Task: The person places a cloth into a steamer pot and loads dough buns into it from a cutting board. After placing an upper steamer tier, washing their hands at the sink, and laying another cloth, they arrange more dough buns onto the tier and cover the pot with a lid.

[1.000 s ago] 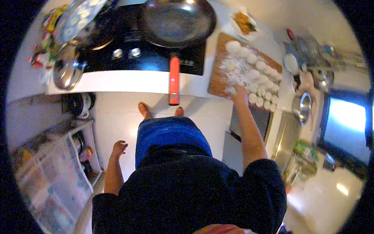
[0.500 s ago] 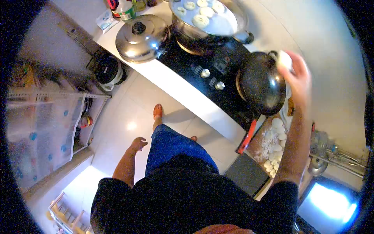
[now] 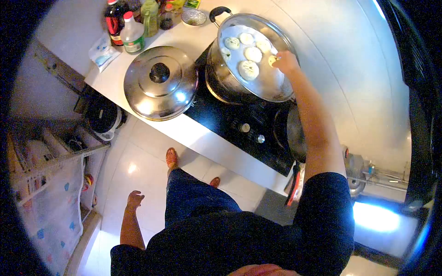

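My right hand (image 3: 287, 63) reaches over the steamer pot (image 3: 230, 89), its fingers closed on a bun (image 3: 272, 60) just above the right part of the white steaming surface. Only part of that bun shows past my fingers. Several pale, round stuffed buns (image 3: 249, 70) lie spaced apart inside the pot, toward its left and middle. My left hand (image 3: 135, 198) hangs low over the floor, away from the counter, its fingers loosely apart and nothing in it.
A metal lid (image 3: 161, 94) with a black knob lies left of the pot. Bottles (image 3: 133, 34) and a small bowl (image 3: 194, 17) stand behind it. The black stove (image 3: 230, 122) carries knobs and a dark wok (image 3: 297, 131), partly behind my arm. A red-handled tool (image 3: 294, 186) lies at the counter's right end.
My right hand has carried the bun from beside the wok leftward to over the steamer pot. My view has shifted toward the pot, and my left hand still hangs free.
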`<state>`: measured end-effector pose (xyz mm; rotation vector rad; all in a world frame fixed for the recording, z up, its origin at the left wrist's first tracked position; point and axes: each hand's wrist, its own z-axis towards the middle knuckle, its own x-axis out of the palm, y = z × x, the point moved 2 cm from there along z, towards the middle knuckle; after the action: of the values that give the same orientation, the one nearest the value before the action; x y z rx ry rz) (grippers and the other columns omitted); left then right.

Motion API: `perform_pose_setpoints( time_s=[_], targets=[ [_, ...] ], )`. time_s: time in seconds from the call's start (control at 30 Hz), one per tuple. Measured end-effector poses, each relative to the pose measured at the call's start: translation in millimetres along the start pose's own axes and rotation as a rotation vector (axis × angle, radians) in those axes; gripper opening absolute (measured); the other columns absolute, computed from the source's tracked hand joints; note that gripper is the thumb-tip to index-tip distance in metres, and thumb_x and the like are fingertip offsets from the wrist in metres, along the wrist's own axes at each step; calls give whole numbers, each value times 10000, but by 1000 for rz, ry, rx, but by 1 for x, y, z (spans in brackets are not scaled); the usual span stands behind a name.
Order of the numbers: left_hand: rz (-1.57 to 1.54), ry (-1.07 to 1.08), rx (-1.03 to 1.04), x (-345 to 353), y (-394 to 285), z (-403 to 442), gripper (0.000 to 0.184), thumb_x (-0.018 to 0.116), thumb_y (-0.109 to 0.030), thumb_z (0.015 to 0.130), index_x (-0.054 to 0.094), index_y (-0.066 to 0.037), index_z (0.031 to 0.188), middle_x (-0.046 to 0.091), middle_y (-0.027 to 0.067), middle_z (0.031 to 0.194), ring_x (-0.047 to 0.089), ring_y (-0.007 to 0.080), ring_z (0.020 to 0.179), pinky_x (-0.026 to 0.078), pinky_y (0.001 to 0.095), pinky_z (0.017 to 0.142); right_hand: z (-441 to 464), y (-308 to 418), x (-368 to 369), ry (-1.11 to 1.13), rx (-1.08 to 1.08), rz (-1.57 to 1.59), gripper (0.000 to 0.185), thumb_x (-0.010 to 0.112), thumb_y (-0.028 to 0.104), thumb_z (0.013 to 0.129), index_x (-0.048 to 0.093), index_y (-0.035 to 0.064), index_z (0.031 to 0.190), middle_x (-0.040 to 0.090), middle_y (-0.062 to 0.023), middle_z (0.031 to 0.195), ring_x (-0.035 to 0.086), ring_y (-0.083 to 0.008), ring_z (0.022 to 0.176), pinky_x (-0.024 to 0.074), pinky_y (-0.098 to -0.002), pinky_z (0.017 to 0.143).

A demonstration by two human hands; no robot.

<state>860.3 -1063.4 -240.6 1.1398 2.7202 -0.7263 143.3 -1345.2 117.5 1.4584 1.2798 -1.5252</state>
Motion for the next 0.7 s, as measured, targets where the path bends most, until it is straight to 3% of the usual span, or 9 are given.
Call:
perform_pose_setpoints(
  time_s=[0.1,0.17,0.23,0.33,0.4,0.47,0.53,0.63,0.7],
  targets=[
    [-3,32,18,8,-9,14,371,667,-177,706,511,-32,1009,621,133,813,603,196,601,506,312,432,-37,-21,-35,-291,-149,180,319,690,206,647,618,38,908,615,-152,878,592,-281,857,475,-365,755],
    [68,64,36,14,-37,14,380,662,-172,713,502,-27,1025,613,144,838,602,208,626,528,321,473,-106,-39,-85,-350,82,488,281,666,184,709,611,52,951,617,-120,927,591,-228,869,475,-346,753],
    [106,83,75,24,-56,15,375,654,-170,719,502,-25,1029,608,146,836,602,213,657,537,333,496,-193,-70,-126,-278,49,603,345,646,143,748,566,61,1074,577,-100,1053,555,-165,932,452,-297,795],
    [108,216,59,53,-49,51,391,655,-167,714,502,-30,1047,602,136,822,598,212,707,544,356,521,-345,-145,-114,-327,106,1030,315,626,126,768,560,17,1056,603,-87,994,581,-152,869,469,-279,768],
    [253,210,86,79,-98,15,397,660,-164,710,503,-31,1049,602,128,813,597,209,703,544,358,521,-451,-202,-65,-321,499,1293,263,618,112,770,589,33,1018,605,-82,996,582,-151,871,467,-276,753],
    [255,244,69,105,-97,15,404,672,-168,702,505,-33,1044,603,118,798,590,197,659,537,351,492,-555,-296,49,-242,766,845,218,604,98,770,597,26,975,608,-82,967,581,-157,864,461,-273,746],
    [402,186,112,140,-102,1,411,678,-176,699,506,-34,1044,600,110,781,582,185,632,530,346,473,-652,-355,174,-123,788,351,338,669,129,707,575,14,1011,604,-48,855,545,-112,762,456,-249,677],
    [343,207,96,198,-117,-47,422,692,-188,690,512,-34,1039,591,96,750,557,164,592,512,332,451,-718,-381,278,-314,883,852,387,683,148,686,557,7,1024,598,-65,874,548,-139,774,448,-271,667],
    [279,238,71,242,-116,-89,417,689,-187,692,518,-37,1041,588,88,735,549,160,580,506,326,453,-753,-422,331,-350,1013,859,411,687,155,674,550,11,1033,593,-90,908,554,-176,796,450,-305,701]
  ],
)
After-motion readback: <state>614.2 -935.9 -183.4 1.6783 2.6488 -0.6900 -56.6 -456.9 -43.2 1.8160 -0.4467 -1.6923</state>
